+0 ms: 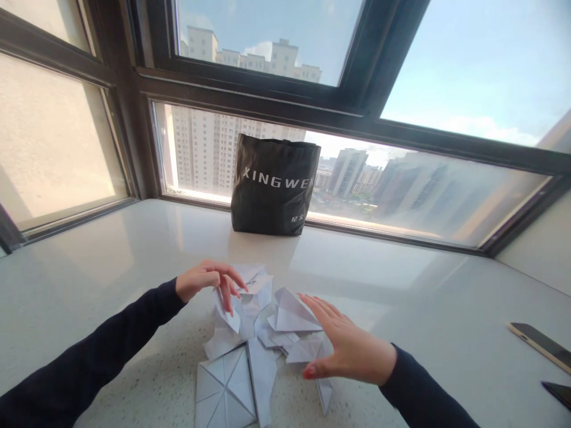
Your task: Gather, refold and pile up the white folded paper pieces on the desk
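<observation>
A heap of folded white paper pieces (256, 333) lies on the white countertop (111, 261) in front of me. My left hand (207, 282) hovers over the heap's far left side, fingers curled down and touching a paper piece without clearly gripping it. My right hand (343, 345) is flat, fingers stretched out together, resting over the right side of the heap beside a folded triangular piece (289, 314). A creased square sheet (225, 389) lies at the near edge of the heap. Both arms wear dark sleeves.
A black bag with white lettering (274, 184) stands at the back against the window. A phone (542, 346) lies at the right edge of the countertop, and another dark object (557, 393) sits just below it. Large windows surround the counter.
</observation>
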`<state>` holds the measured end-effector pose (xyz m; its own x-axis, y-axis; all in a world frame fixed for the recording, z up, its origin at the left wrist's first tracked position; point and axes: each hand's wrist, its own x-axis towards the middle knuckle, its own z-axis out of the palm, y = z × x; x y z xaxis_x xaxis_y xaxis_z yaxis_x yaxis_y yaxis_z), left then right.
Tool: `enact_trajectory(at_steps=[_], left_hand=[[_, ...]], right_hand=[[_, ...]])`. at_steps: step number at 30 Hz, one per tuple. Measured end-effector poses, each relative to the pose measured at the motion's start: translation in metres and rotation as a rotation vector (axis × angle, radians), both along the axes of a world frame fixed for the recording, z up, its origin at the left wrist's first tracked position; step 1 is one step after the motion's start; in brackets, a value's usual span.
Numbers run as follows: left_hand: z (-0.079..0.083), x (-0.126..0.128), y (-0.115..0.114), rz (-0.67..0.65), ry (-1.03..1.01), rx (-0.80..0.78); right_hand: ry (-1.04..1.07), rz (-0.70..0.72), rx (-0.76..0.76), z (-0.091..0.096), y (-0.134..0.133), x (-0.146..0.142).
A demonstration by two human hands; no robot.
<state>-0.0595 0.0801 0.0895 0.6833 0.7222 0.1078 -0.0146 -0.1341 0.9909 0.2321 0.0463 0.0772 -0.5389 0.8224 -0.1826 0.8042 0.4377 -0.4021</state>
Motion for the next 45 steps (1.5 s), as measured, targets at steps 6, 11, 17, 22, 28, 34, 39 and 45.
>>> enact_trajectory(at_steps=[6, 11, 17, 22, 28, 34, 39, 45], left_hand=[[-0.006, -0.003, 0.003, 0.123, 0.300, 0.071], [-0.031, 0.013, -0.003, 0.519, 0.757, 0.486], [-0.065, 0.036, -0.015, 0.463, 0.856, 0.554], [-0.076, 0.043, -0.011, 0.564, 0.472, 0.455], [-0.062, 0.038, -0.004, 0.652, 0.241, 0.236], [-0.033, 0.030, -0.005, 0.627, 0.155, 0.107], [-0.017, 0.027, -0.011, 0.572, 0.081, 0.135], [-0.003, 0.023, -0.021, 0.411, 0.416, 0.392]], right_hand=[[-0.021, -0.047, 0.055, -0.010, 0.003, -0.002], [0.061, -0.124, 0.078, -0.015, 0.001, -0.017], [0.391, -0.256, 0.009, -0.018, 0.009, -0.019], [0.871, -0.276, -0.051, 0.002, 0.002, -0.019], [0.668, -0.027, -0.177, -0.001, -0.021, -0.037], [0.418, -0.034, -0.007, 0.008, -0.012, -0.021], [0.170, 0.051, -0.005, 0.017, -0.018, -0.009], [-0.133, 0.048, -0.027, -0.002, -0.028, -0.017]])
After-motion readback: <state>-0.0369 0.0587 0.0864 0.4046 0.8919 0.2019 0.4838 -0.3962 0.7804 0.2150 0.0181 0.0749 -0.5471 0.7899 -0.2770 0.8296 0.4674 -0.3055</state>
